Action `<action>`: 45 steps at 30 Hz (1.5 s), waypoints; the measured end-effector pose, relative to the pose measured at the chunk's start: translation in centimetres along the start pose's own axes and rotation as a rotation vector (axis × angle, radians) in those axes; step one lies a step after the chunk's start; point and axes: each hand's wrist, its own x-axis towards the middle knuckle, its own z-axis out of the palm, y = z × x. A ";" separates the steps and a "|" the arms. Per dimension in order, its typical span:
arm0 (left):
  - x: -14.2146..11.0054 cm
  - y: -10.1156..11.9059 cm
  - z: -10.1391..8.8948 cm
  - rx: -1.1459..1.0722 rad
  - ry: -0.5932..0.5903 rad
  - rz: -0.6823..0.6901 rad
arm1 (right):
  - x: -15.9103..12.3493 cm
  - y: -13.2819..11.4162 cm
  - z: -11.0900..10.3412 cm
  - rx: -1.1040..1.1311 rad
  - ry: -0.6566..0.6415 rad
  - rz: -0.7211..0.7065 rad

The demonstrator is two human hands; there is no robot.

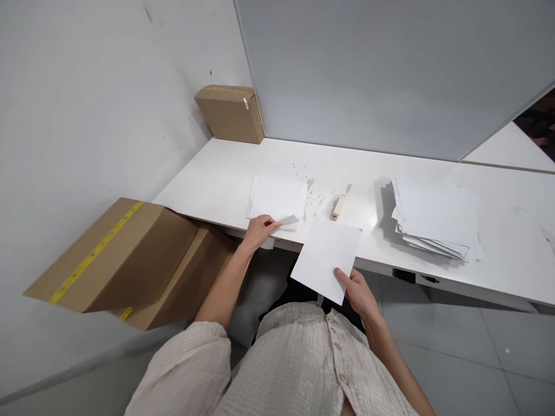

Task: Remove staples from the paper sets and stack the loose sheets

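Note:
My right hand grips a white sheet of paper by its lower right edge, thumb on top; whether it is one sheet or more I cannot tell. The far edge of that paper reaches over the table's front edge. My left hand pinches the near corner of the top sheet on a low paper stack, and the corner is bent up. Between the two lies a beige stapler, just beyond the held paper. Small dark marks or scraps are scattered around it.
A taller, uneven pile of papers sits to the right on the white table. In the far left corner stands a cardboard box. Larger taped cartons are at the table's left front. A grey panel rises behind.

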 end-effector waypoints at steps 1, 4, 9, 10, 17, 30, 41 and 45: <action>0.2 -0.2 -0.2 -0.023 -0.018 -0.003 | 0.0 0.1 0.0 0.001 0.008 -0.001; 0.5 -0.3 -0.8 -0.055 0.067 -0.012 | 0.1 0.3 0.0 0.011 0.051 -0.010; -2.1 2.2 -0.2 0.002 0.229 0.182 | 0.3 0.9 -0.4 -0.018 0.078 -0.047; -3.1 2.8 0.4 0.028 0.176 0.285 | 0.4 1.0 -0.4 -0.019 0.083 -0.051; -9.5 4.8 5.6 0.281 -0.282 0.839 | 0.2 0.3 -0.3 0.061 0.136 0.000; -9.5 3.6 5.8 0.289 -0.234 0.101 | 0.3 1.4 -1.6 -0.095 0.236 -0.128; -6.0 8.9 5.9 -0.739 -0.127 0.042 | -0.4 -4.6 -0.8 -0.302 0.262 -0.451; -3.9 12.4 4.3 -0.658 0.041 0.261 | 0.7 -9.1 0.3 -0.250 0.288 -0.673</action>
